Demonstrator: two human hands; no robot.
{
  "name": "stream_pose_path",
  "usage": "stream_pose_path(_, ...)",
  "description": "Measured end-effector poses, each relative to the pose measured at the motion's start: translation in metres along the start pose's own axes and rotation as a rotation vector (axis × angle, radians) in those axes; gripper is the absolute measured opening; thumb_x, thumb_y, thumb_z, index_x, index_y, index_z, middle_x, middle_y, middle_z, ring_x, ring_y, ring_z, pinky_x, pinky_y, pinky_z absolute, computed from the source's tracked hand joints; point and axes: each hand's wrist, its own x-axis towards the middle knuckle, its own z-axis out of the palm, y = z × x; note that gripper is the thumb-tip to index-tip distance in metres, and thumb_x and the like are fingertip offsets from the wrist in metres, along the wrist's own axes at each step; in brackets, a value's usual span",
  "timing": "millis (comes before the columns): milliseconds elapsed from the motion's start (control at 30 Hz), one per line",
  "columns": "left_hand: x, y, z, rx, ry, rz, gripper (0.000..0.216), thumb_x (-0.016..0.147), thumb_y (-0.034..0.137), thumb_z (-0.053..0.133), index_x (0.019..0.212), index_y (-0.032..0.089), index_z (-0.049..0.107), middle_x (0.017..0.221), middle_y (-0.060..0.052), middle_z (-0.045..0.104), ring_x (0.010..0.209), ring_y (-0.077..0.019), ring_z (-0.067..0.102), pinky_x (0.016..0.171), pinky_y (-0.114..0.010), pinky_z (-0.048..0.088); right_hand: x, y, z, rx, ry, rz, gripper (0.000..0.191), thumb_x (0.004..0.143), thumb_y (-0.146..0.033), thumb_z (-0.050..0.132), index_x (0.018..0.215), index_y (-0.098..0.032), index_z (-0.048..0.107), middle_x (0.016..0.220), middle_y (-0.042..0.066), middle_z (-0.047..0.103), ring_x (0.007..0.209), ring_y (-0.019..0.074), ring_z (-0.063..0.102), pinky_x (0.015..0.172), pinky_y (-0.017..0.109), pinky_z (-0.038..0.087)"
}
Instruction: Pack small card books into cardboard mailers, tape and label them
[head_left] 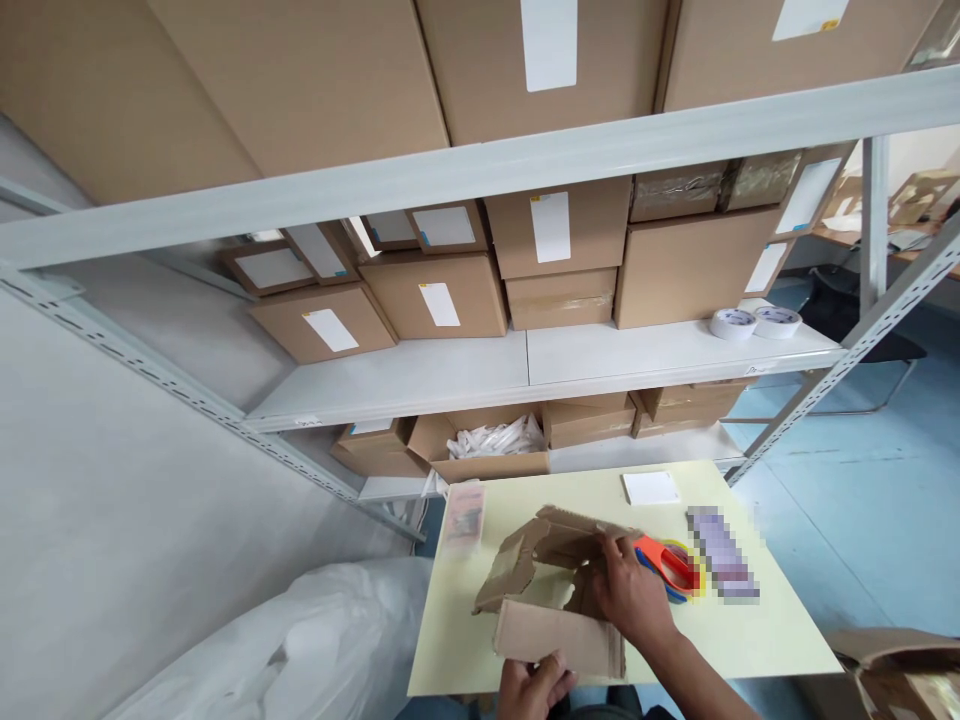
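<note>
My left hand (536, 685) pinches a flat strip of cardboard (559, 635) by its near edge, at the front of the pale yellow table (750, 640). My right hand (634, 590) is closed on the right side of a torn, bent piece of cardboard (517, 570), with the fingers curled over its edge. A ragged gap shows in that piece, and the strip lies just in front of it. Close beside the right hand are scissors with orange handles (664, 562). Blue and yellow round parts show around them; their blades are not visible.
A white card (651, 488), a pixelated purple item (721, 552) and a reddish printed item (463, 515) lie on the table. Behind stands a shelf (420, 375) with boxes (435, 295) and tape rolls (733, 323). White plastic (322, 640) is at left, an open carton (900, 665) at right.
</note>
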Motion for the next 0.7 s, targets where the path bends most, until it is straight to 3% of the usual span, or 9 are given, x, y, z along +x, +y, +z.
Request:
stream_pose_path(133, 0.008, 0.000, 0.000, -0.058, -0.021, 0.099, 0.043, 0.057, 0.025, 0.093, 0.084, 0.021, 0.059, 0.081, -0.001, 0.070, 0.075, -0.0187, 0.071, 0.073, -0.033, 0.062, 0.005, 0.005, -0.004, 0.074, 0.087, -0.061, 0.042, 0.093, -0.025, 0.045, 0.133, -0.020, 0.055, 0.132, 0.016, 0.061, 0.092, 0.0268, 0.072, 0.069, 0.034, 0.055)
stream_pose_path(233, 0.013, 0.003, 0.001, -0.137, -0.030, 0.023, 0.038, 0.058, 0.018, 0.092, 0.078, 0.020, 0.059, 0.078, -0.001, 0.071, 0.074, -0.0180, 0.073, 0.074, -0.030, 0.063, 0.001, 0.010, 0.002, 0.169, 0.117, -0.233, 0.044, 0.094, -0.034, 0.051, 0.137, -0.022, 0.054, 0.132, 0.015, 0.062, 0.110, 0.0293, 0.067, 0.089, 0.041, 0.056)
stream_pose_path(333, 0.012, 0.008, 0.003, -0.181, -0.046, -0.081, 0.031, 0.062, 0.012, 0.088, 0.075, 0.019, 0.061, 0.077, -0.003, 0.073, 0.075, -0.0184, 0.074, 0.077, -0.029, 0.063, -0.001, 0.013, 0.019, 0.196, 0.113, -0.351, 0.063, 0.088, -0.048, 0.064, 0.144, -0.021, 0.051, 0.148, 0.017, 0.052, 0.130, 0.0354, 0.055, 0.108, 0.051, 0.047)
stream_pose_path(467, 0.006, 0.007, 0.002, -0.172, -0.026, -0.167, 0.028, 0.067, 0.014, 0.086, 0.081, 0.019, 0.062, 0.085, -0.006, 0.076, 0.081, -0.0205, 0.076, 0.078, -0.029, 0.063, -0.001, 0.013, 0.044, 0.251, 0.052, -0.293, 0.071, 0.093, -0.046, 0.055, 0.156, -0.019, 0.035, 0.160, 0.022, 0.036, 0.141, 0.0356, 0.046, 0.105, 0.049, 0.050)
stream_pose_path(600, 0.011, 0.015, -0.025, 0.090, 0.004, -0.228, 0.031, 0.074, 0.040, 0.081, 0.080, 0.018, 0.061, 0.081, -0.011, 0.076, 0.077, -0.0252, 0.076, 0.065, -0.032, 0.060, 0.000, 0.011, 0.053, 0.265, 0.026, -0.193, 0.070, 0.096, -0.040, 0.050, 0.160, -0.024, 0.026, 0.163, 0.020, 0.032, 0.136, 0.0347, 0.053, 0.097, 0.048, 0.056)
stream_pose_path(667, 0.017, 0.032, -0.048, 0.365, 0.062, -0.136, 0.043, 0.073, 0.059, 0.075, 0.074, 0.019, 0.060, 0.068, -0.009, 0.071, 0.069, -0.0270, 0.073, 0.060, -0.034, 0.057, -0.001, 0.011, 0.053, 0.245, 0.025, -0.154, 0.070, 0.096, -0.040, 0.051, 0.160, -0.026, 0.025, 0.163, 0.021, 0.031, 0.129, 0.0347, 0.060, 0.095, 0.049, 0.056)
stream_pose_path(700, 0.021, 0.044, -0.059, 0.499, 0.118, -0.005, 0.048, 0.072, 0.065, 0.072, 0.071, 0.020, 0.059, 0.064, -0.007, 0.068, 0.070, -0.0277, 0.072, 0.062, -0.035, 0.056, -0.001, 0.011, 0.052, 0.235, 0.024, -0.138, 0.070, 0.096, -0.040, 0.051, 0.160, -0.026, 0.025, 0.163, 0.020, 0.031, 0.126, 0.0345, 0.062, 0.094, 0.048, 0.057)
